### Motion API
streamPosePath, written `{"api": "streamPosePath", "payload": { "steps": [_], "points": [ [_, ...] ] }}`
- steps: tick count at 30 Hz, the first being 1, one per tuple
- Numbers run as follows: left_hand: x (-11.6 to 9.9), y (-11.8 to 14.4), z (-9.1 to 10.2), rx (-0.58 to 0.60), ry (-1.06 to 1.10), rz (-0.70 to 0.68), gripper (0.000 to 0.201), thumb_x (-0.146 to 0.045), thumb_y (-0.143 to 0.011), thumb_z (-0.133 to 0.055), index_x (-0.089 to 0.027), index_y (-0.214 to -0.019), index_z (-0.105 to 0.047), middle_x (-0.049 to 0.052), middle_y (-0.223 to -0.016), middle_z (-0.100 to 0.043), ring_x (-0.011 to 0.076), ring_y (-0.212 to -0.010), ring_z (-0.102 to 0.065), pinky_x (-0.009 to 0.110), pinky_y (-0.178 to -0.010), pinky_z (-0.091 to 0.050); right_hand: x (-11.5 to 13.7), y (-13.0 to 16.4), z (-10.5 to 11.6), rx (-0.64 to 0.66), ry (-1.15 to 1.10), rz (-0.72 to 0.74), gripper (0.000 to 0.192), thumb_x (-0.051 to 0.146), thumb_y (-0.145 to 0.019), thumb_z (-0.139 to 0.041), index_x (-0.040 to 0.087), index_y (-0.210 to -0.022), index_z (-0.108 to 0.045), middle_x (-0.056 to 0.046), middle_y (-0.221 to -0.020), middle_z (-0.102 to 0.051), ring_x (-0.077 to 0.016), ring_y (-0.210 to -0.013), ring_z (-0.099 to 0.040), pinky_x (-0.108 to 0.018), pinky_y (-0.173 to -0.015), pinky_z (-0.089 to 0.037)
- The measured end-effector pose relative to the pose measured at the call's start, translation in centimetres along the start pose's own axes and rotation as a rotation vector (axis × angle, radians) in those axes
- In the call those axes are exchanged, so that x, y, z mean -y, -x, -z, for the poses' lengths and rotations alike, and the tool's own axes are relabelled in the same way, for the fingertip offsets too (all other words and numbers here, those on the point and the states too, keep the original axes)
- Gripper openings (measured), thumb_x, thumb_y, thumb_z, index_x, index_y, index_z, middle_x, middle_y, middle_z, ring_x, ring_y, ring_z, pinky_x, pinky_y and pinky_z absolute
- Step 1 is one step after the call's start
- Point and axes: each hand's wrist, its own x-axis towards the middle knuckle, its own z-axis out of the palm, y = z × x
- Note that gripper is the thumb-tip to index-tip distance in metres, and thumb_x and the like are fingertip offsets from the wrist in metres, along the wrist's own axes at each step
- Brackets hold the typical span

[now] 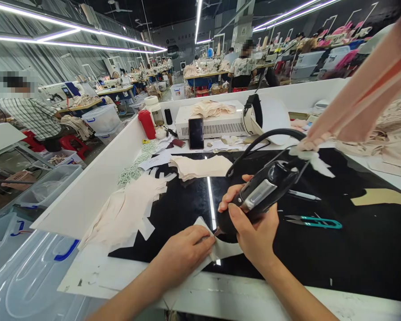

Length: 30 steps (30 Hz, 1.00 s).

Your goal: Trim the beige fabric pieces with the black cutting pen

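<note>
Right hand (254,232): fingers wrapped around black corded tool (263,189), tip angled toward 7 o'clock. Left hand (183,252): fingers flattened, pressing white fabric piece (225,249) onto tabletop (321,263).

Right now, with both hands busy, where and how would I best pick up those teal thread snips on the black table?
Grip the thread snips around the teal handle at their right end, coming from above and from the right. They lie flat on the black table with the bare metal blades pointing left, towards the right hand.

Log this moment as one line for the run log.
left hand: pressing white fabric piece flat | right hand: gripping black corded hand tool, tip at fabric | teal snips: idle on black worktop
</note>
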Motion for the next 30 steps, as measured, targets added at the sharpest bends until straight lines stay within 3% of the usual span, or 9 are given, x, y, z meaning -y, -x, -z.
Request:
{"api": "streamPosePath", "payload": {
  "steps": [9, 22, 30],
  "points": [
    [0.0, 0.3, 0.3, 0.033, -0.008, 0.016, 0.026, -0.020, -0.108, -0.045, -0.020, -0.127, -0.062, 0.010, -0.121, -0.065, 0.0210, -0.112, -0.065, 0.033, -0.098, -0.058, 1.2, -0.1, 0.2, -0.053, -0.039, -0.038, 0.045, 0.015, -0.081, -0.076, 0.029, -0.119, -0.056, 0.005, -0.083, -0.067, -0.0128, -0.064, -0.064, -0.027, -0.055, -0.056],
    [0.2, 0.4, 0.3, 0.039, -0.044, -0.009, 0.023, -0.018, -0.107, -0.048, -0.019, -0.125, -0.062, 0.011, -0.121, -0.064, 0.0213, -0.109, -0.066, 0.034, -0.093, -0.060, 1.5, 0.2, 0.6, -0.047, -0.025, -0.053, 0.042, 0.015, -0.083, -0.075, 0.029, -0.118, -0.057, 0.005, -0.084, -0.068, -0.0124, -0.063, -0.064, -0.028, -0.058, -0.057],
    [-1.0, -0.4, 0.0, -0.112, -0.025, -0.083, 0.021, -0.017, -0.108, -0.046, -0.015, -0.123, -0.060, 0.012, -0.114, -0.067, 0.0227, -0.109, -0.065, 0.039, -0.098, -0.060, 2.7, 0.4, 3.1, -0.054, 0.000, -0.005, 0.047, 0.022, -0.084, -0.080, 0.030, -0.124, -0.057, 0.003, -0.087, -0.066, -0.0141, -0.067, -0.065, -0.030, -0.060, -0.056]
  ]
}}
